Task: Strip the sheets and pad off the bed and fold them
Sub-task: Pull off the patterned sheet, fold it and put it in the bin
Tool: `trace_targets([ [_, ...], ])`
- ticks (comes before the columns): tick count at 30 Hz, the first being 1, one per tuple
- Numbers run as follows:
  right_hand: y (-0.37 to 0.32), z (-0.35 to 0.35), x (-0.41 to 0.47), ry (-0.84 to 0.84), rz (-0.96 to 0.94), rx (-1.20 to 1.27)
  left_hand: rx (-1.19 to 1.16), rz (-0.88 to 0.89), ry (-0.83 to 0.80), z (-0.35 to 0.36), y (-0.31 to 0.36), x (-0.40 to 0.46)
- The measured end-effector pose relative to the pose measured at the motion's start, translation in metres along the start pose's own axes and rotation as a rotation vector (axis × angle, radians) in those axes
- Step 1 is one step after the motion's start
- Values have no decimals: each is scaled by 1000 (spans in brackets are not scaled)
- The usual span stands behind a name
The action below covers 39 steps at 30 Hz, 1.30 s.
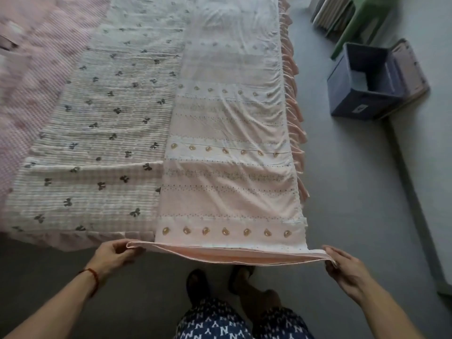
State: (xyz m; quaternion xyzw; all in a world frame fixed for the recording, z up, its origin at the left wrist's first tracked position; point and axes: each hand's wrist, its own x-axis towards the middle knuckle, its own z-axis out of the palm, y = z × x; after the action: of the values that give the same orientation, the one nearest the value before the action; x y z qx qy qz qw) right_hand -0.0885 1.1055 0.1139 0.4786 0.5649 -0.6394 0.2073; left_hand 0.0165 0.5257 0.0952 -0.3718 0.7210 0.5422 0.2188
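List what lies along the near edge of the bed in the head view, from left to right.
Left hand → bow-print quilted pad → pink bear-print sheet, folded lengthwise, its near corners pinched by both hands → right hand. Further right, on the floor: blue storage box.

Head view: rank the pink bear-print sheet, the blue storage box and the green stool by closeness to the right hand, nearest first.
1. Pink bear-print sheet: its near corner is pinched in the right hand, at the foot of the bed.
2. Blue storage box: on the floor to the right of the bed, lid open.
3. Green stool: beyond the box, at the top right.
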Motion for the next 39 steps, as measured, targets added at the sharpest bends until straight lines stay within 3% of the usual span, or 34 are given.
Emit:
trace_targets([
  [5,-49,41,73,-57,51,105,23,-30,235,24,32,81],
  [9,-82,83,144,-121,102,28,71,-64,366,39,41,160],
  [12,-86,106,177,-117,18,-294,136,-40,413,63,52,204],
  [15,-68,109,210,-95,-228,-733,273,-18,455,85,47,235],
  [20,-47,99,232,162,-599,-1098,294,65,524,99,45,242],
  [28,-43,119,224,275,-753,-941,226,197,579,86,47,244],
  [34,-22,124,225,313,-638,-864,238,163,637,98,47,261],
  [39,-3,114,215,314,-516,-788,257,82,618,108,44,227],
])
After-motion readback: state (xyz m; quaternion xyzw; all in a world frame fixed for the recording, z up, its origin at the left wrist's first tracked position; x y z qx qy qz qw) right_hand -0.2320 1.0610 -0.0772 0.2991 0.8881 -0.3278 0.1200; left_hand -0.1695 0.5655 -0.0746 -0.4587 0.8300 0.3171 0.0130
